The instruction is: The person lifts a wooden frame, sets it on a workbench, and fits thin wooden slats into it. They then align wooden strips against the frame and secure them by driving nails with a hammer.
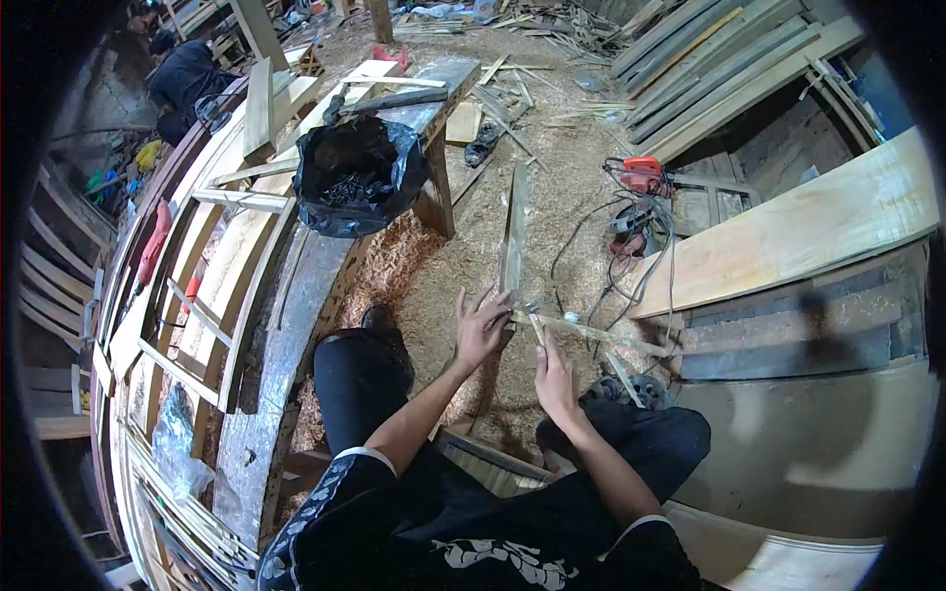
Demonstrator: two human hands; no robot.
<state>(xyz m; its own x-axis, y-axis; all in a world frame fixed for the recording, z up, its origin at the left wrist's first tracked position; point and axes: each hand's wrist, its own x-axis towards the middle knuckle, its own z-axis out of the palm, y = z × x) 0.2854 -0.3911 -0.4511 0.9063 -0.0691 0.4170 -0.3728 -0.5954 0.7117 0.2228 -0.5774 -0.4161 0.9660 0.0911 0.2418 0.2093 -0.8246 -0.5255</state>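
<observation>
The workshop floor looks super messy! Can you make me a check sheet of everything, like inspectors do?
Surface: brown floor strewn with curly wood shavings.
Job's things: long, pale wooden strip near both hands.
Clutter: black plastic bag of small dark pieces; red-and-black power tool on the floor.
Hands: left hand by the strip's end, its grip unclear; right hand holds a thin, pale stick.
Cables: dark cables loop loosely near the tool.
Surroundings: wide, pale wooden board at the right; person in dark clothes far back left.
</observation>
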